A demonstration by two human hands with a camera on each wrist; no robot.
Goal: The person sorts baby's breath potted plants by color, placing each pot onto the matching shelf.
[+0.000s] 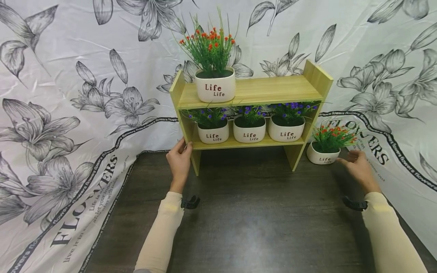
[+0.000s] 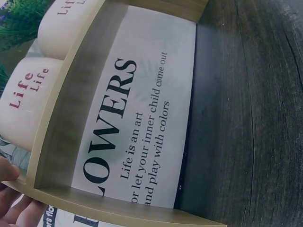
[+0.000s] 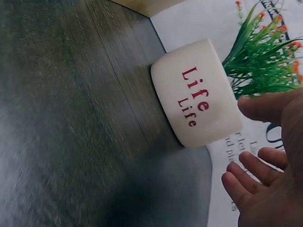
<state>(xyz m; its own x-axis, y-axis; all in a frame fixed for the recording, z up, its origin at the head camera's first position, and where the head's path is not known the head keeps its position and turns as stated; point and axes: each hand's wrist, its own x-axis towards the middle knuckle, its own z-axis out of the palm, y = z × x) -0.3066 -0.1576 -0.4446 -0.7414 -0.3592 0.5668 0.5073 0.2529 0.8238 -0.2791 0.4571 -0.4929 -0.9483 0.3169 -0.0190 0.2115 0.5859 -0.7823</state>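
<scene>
My left hand point(image 1: 179, 159) pinches the left side panel of a small two-tier wooden shelf point(image 1: 273, 88), thumb on the front edge and fingers round the outside. In the left wrist view the thumb point(image 2: 8, 169) lies by the shelf's corner. To the shelf's right, a white pot with orange-red flowers point(image 1: 322, 156) stands on the dark table. Beside that pot is my right hand point(image 1: 358, 168), fingers spread and palm toward it. The right wrist view has the right thumb point(image 3: 265, 106) at the rim of the pot point(image 3: 194, 94), the other fingers apart from it.
Three white pots with purple flowers, among them the middle pot point(image 1: 249, 129), line the lower tier. A larger pot with red flowers point(image 1: 216, 89) sits at the left of the top tier. Flower-printed cloth point(image 1: 102, 110) hangs behind the dark wood table point(image 1: 252, 220).
</scene>
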